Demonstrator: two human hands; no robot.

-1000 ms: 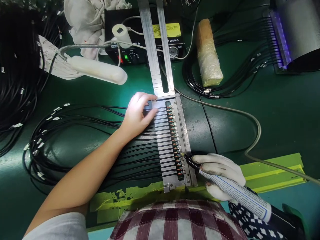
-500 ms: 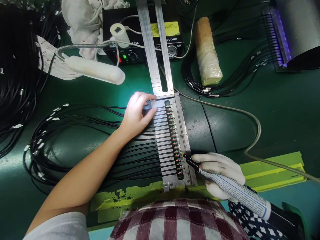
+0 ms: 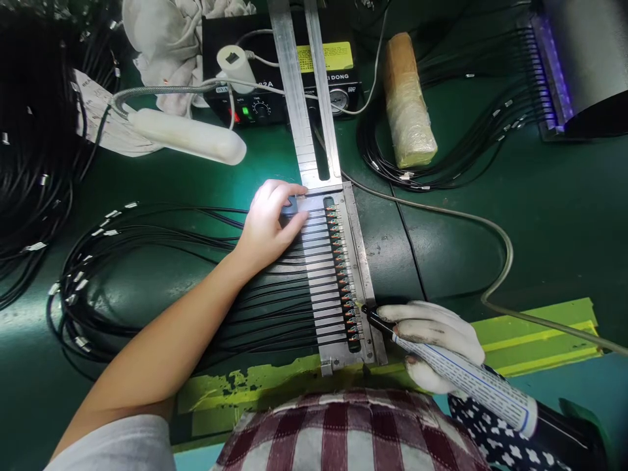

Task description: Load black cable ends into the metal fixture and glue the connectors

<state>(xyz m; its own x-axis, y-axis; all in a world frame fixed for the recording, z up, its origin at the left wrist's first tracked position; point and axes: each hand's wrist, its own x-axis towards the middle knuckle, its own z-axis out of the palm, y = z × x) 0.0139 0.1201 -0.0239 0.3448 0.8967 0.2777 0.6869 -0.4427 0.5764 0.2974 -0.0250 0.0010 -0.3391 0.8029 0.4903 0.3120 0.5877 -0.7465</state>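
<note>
A metal fixture [image 3: 326,261] holds a row of black cables [image 3: 275,304], their small connector ends [image 3: 347,288] lined up along its right side. My bare left hand [image 3: 272,222] rests at the fixture's upper left, fingers apart, thumb and fingertips on its edge over the cables. In my gloved right hand [image 3: 436,333] is a dispensing pen [image 3: 471,379] with a white printed label and black ends. Its thin tip is beside the connector ends in the lower part of the row.
A white lamp [image 3: 189,136] hangs at the upper left before a black control box [image 3: 220,65]. Behind the fixture stand metal rails [image 3: 294,98]. A wrapped block [image 3: 409,101], a grey hose [image 3: 490,229] and a purple-lit machine [image 3: 544,78] are at right. Cable bundles lie left.
My right hand has shifted slightly right and down with the pen, and its tip has drawn back a little from the connectors. My left hand has not visibly moved.
</note>
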